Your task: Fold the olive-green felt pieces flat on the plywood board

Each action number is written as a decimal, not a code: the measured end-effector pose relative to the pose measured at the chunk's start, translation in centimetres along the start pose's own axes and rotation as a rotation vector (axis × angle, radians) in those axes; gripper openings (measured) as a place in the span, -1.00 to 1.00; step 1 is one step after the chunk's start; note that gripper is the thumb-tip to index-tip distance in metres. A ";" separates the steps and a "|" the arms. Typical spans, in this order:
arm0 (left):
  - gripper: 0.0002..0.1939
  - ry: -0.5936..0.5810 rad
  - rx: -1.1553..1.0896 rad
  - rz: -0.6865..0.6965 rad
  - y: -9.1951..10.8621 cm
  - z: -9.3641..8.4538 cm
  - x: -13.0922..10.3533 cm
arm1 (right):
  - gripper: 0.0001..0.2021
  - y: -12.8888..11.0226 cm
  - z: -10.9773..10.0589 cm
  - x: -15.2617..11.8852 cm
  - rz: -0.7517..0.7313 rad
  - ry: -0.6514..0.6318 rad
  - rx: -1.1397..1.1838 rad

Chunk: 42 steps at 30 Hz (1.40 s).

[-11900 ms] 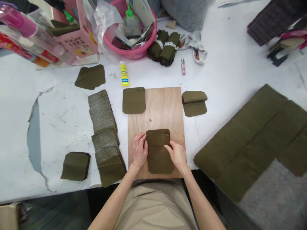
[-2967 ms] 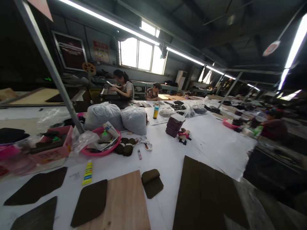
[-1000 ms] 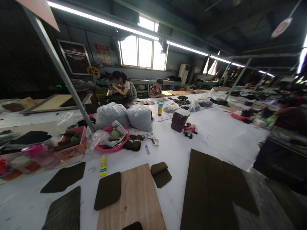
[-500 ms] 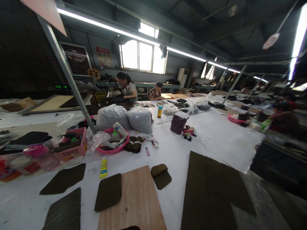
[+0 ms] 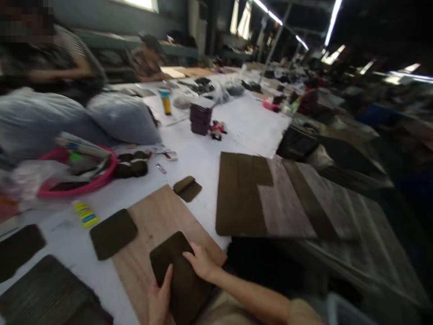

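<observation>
"From far off, what's on your left?"
"I see a ribbed fabric stack (image 5: pixel 50 291) on the white tabletop (image 5: pixel 117 300), a pink basin (image 5: pixel 77 189), a yellow tube (image 5: pixel 86 214), then a rounded olive piece (image 5: pixel 114 234) lapping over the wooden board's (image 5: pixel 144 248) left edge."
"And the 2 hands?"
"The left hand (image 5: pixel 159 298) has hold of an olive panel (image 5: pixel 179 282) by its left edge, thumb laid along the face; I can't see its other fingers."
"Where's that panel?"
"Between both hands, over the board's near end. I can't tell whether it touches the wood."
"Further right?"
"Beyond it, a folded olive piece (image 5: pixel 187 189). Then the right hand (image 5: pixel 202 262), partly closed, grips the panel's right edge, thumb on top. Past that, a wide olive sheet (image 5: pixel 240 194) lies flat."
</observation>
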<state>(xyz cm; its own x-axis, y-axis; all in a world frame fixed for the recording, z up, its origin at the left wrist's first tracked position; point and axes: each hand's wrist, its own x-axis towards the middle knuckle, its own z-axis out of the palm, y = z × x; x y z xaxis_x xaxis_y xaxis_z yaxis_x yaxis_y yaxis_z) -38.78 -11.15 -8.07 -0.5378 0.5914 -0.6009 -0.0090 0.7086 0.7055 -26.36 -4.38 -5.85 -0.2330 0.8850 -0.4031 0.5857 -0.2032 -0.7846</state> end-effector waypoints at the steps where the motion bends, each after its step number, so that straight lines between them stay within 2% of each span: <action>1: -0.63 -0.050 -0.146 -0.022 -0.5 0.3 -0.3 | -0.82 0.9 0.0 -0.3 0.004 0.020 -0.019; 4: -0.57 -0.130 -0.309 -0.068 -1.0 1.1 -0.4 | -0.86 2.7 -0.1 -1.0 0.025 0.114 -0.038; 8: -0.55 -0.164 -0.201 -0.011 -0.2 2.2 -0.8 | -0.90 3.8 -1.0 -1.7 0.030 0.216 -0.017; 10: -0.55 -0.177 -0.181 0.025 0.8 3.5 -1.3 | -0.90 4.8 -2.3 -1.8 -0.007 0.271 0.037; 12: -0.54 -0.217 -0.194 0.069 2.3 5.8 -1.9 | -0.87 6.0 -4.4 -1.6 -0.033 0.332 0.113; 14: -0.54 -0.275 -0.199 0.129 4.3 9.0 -2.5 | -0.84 7.4 -7.3 -1.2 -0.037 0.399 0.178; 16: -0.54 -0.337 -0.182 0.193 6.5 13.0 -3.0 | -0.81 9.2 -11.0 -0.6 -0.027 0.477 0.213; 21: -0.57 -0.480 -0.082 0.393 11.9 25.0 -4.4 | -0.72 14.8 -22.3 1.6 0.022 0.603 0.291; 25: -0.63 -0.598 -0.048 0.436 15.4 34.2 -5.3 | -0.68 19.5 -30.7 4.0 0.030 0.644 0.337; 28: -0.63 -0.624 -0.046 0.439 17.3 39.6 -5.4 | -0.66 22.1 -35.3 5.7 0.022 0.665 0.318; 30: -0.64 -0.620 -0.031 0.456 18.0 42.4 -5.0 | -0.65 23.5 -37.5 6.7 0.018 0.674 0.314; 32: -0.66 -0.612 -0.012 0.469 18.4 44.4 -4.5 | -0.65 24.5 -38.9 7.5 0.033 0.672 0.297; 35: -0.69 -0.585 0.029 0.485 18.7 46.3 -3.7 | -0.67 25.7 -40.1 8.3 0.080 0.644 0.231; 42: -0.71 -0.531 0.161 0.539 19.4 48.0 -2.3 | -0.68 26.7 -41.0 9.8 0.127 0.651 0.099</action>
<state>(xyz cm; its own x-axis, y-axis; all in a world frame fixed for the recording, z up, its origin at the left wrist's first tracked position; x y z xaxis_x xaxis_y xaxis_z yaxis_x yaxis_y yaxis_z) 2.69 19.69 -11.06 0.0436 0.9470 -0.3183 0.2839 0.2937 0.9128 18.86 16.08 -11.47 0.3670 0.9175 -0.1531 0.4964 -0.3324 -0.8020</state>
